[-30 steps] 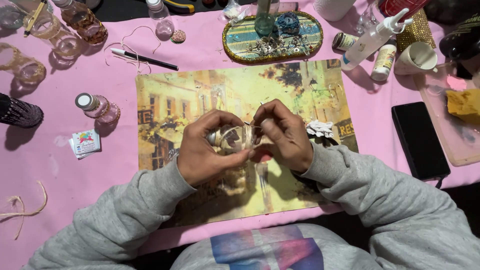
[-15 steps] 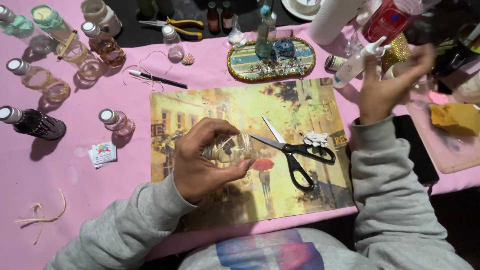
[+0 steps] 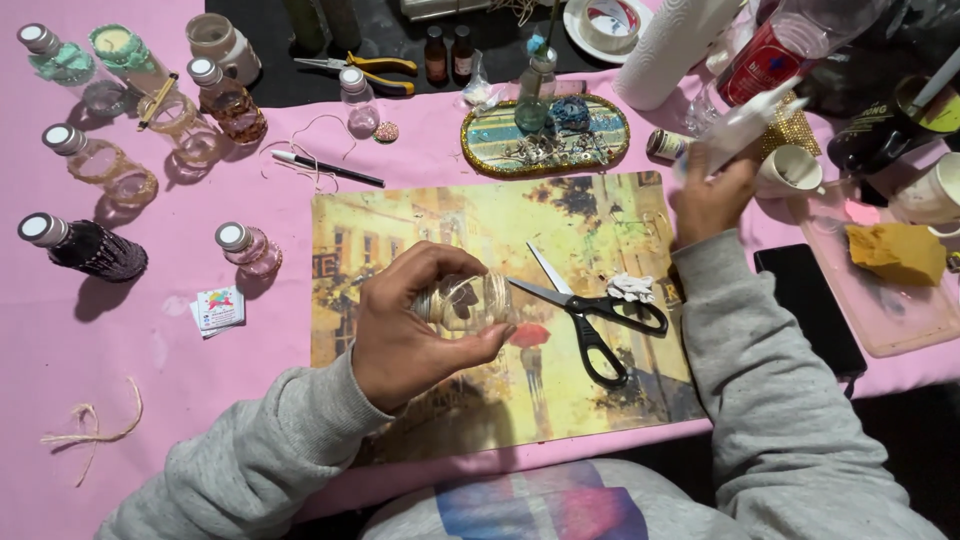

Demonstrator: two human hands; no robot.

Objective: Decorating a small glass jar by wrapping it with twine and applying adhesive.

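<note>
Head view: left hand [image 3: 405, 330] clenching small jar [image 3: 468, 300] above mat; right hand [image 3: 712, 195] gripping white bottle [image 3: 745, 118].

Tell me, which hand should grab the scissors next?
Probably the right hand: the scissors lie nearer that side, though it now grips a white bottle. The left hand holds the small jar.

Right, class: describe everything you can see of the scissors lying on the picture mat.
The scissors have black plastic-looking handles with two loops and bright metal blades. They lie flat on the painted street-scene mat, blades slightly parted and pointing up-left, handles toward the lower right. No hand touches them: the left hand holds a small glass jar just beside the blade tips. A small white crumpled scrap sits by the upper handle.
</note>
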